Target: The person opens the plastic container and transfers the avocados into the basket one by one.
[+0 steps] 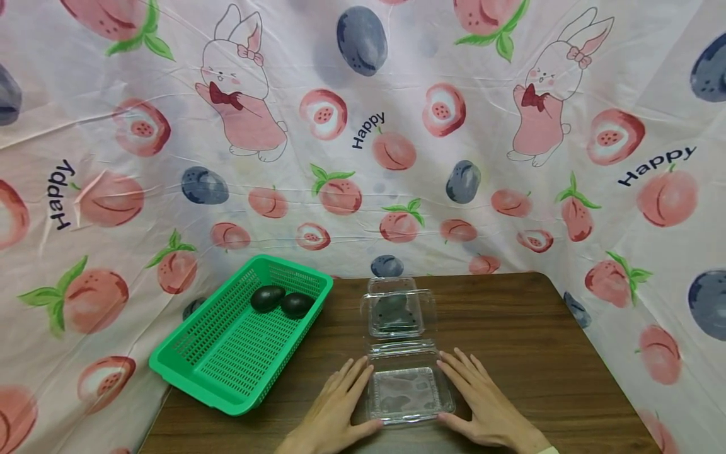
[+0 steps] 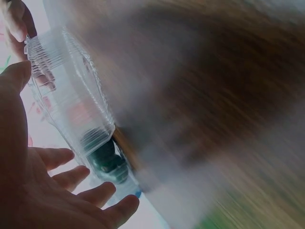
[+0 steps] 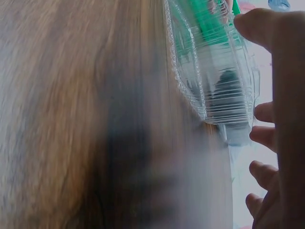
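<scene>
An opened clear plastic clamshell box (image 1: 411,391) lies on the table between the two hands, its lid raised on the far side. The left hand (image 1: 336,410) rests along its left side, fingers fairly straight and thumb at the near left corner. Mirroring it, the right hand (image 1: 482,403) lies along the right side, its thumb at the near right corner. In both wrist views the fingers are spread, and the thumbs meet the rim. Behind stands another clear clamshell box (image 1: 396,329) with dark green, avocado-like fruit inside, partly hidden by the raised lid.
At the left, a green plastic basket (image 1: 198,328) holds two dark avocados (image 1: 268,298) near its far end. The brown wooden table (image 1: 510,328) extends to the right. A fruit-and-rabbit printed cloth (image 1: 397,189) hangs behind and at both sides.
</scene>
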`<control>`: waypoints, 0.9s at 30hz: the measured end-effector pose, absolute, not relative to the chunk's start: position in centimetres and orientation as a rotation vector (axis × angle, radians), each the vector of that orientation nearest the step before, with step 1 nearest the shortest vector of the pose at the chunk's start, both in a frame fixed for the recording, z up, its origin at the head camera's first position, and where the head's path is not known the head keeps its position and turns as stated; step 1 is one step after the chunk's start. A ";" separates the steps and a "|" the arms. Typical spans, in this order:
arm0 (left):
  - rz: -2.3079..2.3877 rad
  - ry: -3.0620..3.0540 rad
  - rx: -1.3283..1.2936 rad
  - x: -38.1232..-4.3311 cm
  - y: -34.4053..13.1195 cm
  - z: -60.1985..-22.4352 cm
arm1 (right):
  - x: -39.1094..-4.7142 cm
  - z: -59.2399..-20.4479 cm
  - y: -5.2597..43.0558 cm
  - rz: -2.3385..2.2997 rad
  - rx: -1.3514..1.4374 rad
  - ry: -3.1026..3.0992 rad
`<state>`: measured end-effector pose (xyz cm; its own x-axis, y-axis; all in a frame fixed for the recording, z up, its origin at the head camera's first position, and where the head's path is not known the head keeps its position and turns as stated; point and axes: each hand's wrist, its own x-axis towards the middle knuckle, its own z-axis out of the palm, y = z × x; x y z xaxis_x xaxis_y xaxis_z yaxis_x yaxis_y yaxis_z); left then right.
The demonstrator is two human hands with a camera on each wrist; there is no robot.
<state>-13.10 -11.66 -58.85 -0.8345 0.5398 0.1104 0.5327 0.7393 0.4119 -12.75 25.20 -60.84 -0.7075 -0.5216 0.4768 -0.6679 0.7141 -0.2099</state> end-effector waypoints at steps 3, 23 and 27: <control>0.675 2.907 0.897 -13.1 -11.1 -58.9 | -12.7 -60.9 25.7 0.541 0.913 -2.538; 0.430 3.026 1.063 -13.9 -6.7 -58.7 | -12.3 -60.7 29.6 0.575 0.857 -2.528; 0.386 3.031 1.096 -14.3 -5.8 -58.6 | -12.2 -60.6 30.4 0.554 0.834 -2.533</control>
